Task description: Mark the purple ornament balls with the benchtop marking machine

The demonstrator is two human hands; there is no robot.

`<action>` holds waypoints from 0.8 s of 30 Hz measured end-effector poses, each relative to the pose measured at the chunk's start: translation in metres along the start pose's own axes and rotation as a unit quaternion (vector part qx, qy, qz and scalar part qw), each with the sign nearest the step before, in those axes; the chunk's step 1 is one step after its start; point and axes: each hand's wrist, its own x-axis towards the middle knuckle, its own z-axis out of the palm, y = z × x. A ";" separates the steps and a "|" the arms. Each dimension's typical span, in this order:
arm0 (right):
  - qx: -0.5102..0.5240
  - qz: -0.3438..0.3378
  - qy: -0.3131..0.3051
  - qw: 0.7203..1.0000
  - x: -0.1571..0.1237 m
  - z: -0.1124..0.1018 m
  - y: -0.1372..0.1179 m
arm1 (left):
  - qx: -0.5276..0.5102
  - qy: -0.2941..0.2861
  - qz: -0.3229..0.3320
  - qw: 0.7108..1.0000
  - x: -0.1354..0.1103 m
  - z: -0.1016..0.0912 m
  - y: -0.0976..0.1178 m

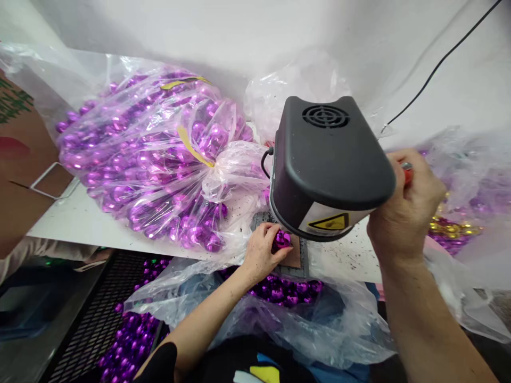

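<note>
On the left of the worktop (66, 219), tied bag (155, 159): clear, crinkled plastic bulging with purple balls; likely limp, so best lifted by its gathered neck beside the yellow tie (194, 148).
Left grip (261, 250): my fingers and thumb are closed on one ball, reaching it from the left.
Purple ball (282, 239): just above the brown pad in view, near the machine's lower edge; whether it touches the pad I cannot tell.
Ball's feel: probably hollow and light, with a stiff, glossy, slippery skin that could scratch or dent; I would pinch its sides lightly with my fingertips.
Lap bag (255, 319): loose clear plastic, more purple balls (289, 291) inside.
Black machine (331, 159): hard casing with a vent and warning label.
Right grip (413, 205): my fingers are wrapped around a red handle (408, 173), mostly hidden; firm, I judge.
</note>
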 end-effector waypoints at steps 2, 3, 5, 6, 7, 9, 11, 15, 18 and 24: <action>-0.007 0.007 -0.004 1.000 0.000 -0.001 0.000 | 0.010 0.039 -0.010 0.999 -0.001 0.007 0.002; -0.013 0.011 -0.005 1.000 0.001 -0.001 0.000 | 0.006 0.053 -0.011 0.999 -0.001 0.010 0.002; -0.019 0.018 -0.007 1.000 0.001 -0.003 0.000 | -0.010 0.056 -0.005 0.998 -0.002 0.015 -0.001; -0.019 0.020 -0.007 1.000 0.000 -0.004 -0.001 | -0.019 0.049 -0.002 0.999 -0.003 0.016 -0.002; -0.021 0.019 -0.006 1.000 -0.002 -0.006 -0.002 | -0.027 0.039 -0.001 0.999 -0.003 0.016 -0.003; -0.033 0.002 0.000 0.999 -0.010 -0.010 -0.005 | -0.039 0.022 0.000 0.999 -0.004 0.015 -0.005; -0.067 -0.029 0.016 0.997 -0.024 -0.016 -0.006 | -0.046 0.015 -0.002 0.999 -0.004 0.014 -0.005; -0.061 -0.118 0.006 0.991 -0.060 -0.027 -0.003 | -0.060 0.004 -0.010 0.998 -0.005 0.013 -0.004; -0.051 -0.193 -0.025 0.980 -0.082 -0.033 0.005 | -0.072 -0.009 -0.015 0.997 -0.005 0.013 -0.003; -0.142 -0.197 -0.072 0.967 -0.101 -0.030 0.014 | -0.074 0.006 -0.015 0.997 -0.004 0.012 -0.002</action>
